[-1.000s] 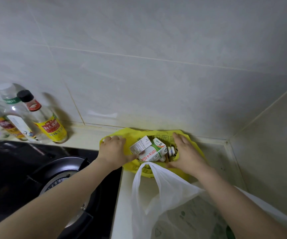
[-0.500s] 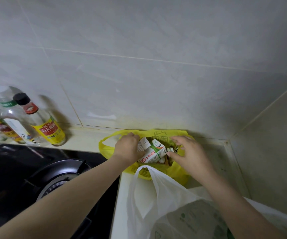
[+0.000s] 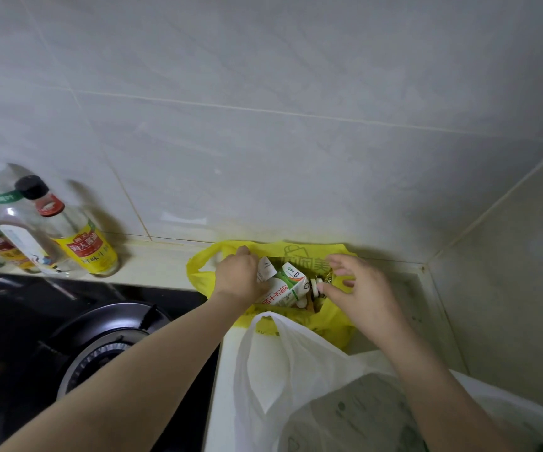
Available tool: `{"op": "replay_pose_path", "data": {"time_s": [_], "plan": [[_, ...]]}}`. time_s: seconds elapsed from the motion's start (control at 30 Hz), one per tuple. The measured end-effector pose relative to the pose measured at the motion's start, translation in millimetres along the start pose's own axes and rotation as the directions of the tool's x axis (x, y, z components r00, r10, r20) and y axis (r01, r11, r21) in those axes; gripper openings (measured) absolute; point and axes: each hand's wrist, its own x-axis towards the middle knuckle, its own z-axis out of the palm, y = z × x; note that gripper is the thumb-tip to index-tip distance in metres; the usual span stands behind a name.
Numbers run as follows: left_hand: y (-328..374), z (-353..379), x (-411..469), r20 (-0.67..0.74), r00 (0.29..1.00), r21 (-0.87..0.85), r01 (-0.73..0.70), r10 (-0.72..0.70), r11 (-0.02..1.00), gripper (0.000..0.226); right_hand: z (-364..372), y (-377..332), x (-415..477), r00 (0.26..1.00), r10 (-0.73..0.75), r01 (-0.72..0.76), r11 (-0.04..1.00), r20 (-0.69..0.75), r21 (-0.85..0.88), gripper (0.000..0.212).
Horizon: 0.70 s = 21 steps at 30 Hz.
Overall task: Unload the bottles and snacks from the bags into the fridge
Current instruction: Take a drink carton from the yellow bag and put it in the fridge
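Against the wall tiles, on the counter beside the stove point(image 3: 107, 350), the yellow bag point(image 3: 332, 321) sits open with our cartons point(image 3: 285, 288) and a small capped bottle point(image 3: 316, 285) inside it. Our left hand point(image 3: 239, 277) is closed around a carton's end, likely to lift it out, while our right hand point(image 3: 358, 288) hovers with fingers spread and empty, seemingly holding the mouth wide. Nearer us the white bag point(image 3: 296, 370) waits, the fridge out of sight.
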Motion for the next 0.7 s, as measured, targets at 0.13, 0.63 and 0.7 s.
{"op": "replay_pose_path", "data": {"time_s": [0.13, 0.63, 0.7], "plan": [[-10.9, 0.5, -11.1, -0.131, 0.991, -0.082, -0.005, -0.006, 0.997, 0.042, -9.9, -5.3, -8.8, 0.999, 0.039, -0.036, 0.995, -0.036, 0.093, 0.049], [26.8, -91.9, -86.0, -0.386, 0.902, -0.717, -0.16, -0.195, 0.678, 0.023, -56.4, -36.8, -65.0, 0.966, 0.131, -0.032, 0.915, -0.222, 0.402, 0.039], [35.9, -104.9, -98.0, -0.399, 0.891, -0.74, -0.172, -0.217, 0.65, 0.026, -66.6, -40.1, -79.9, 0.956, 0.13, -0.003, 0.902, -0.264, 0.432, 0.035]]}}
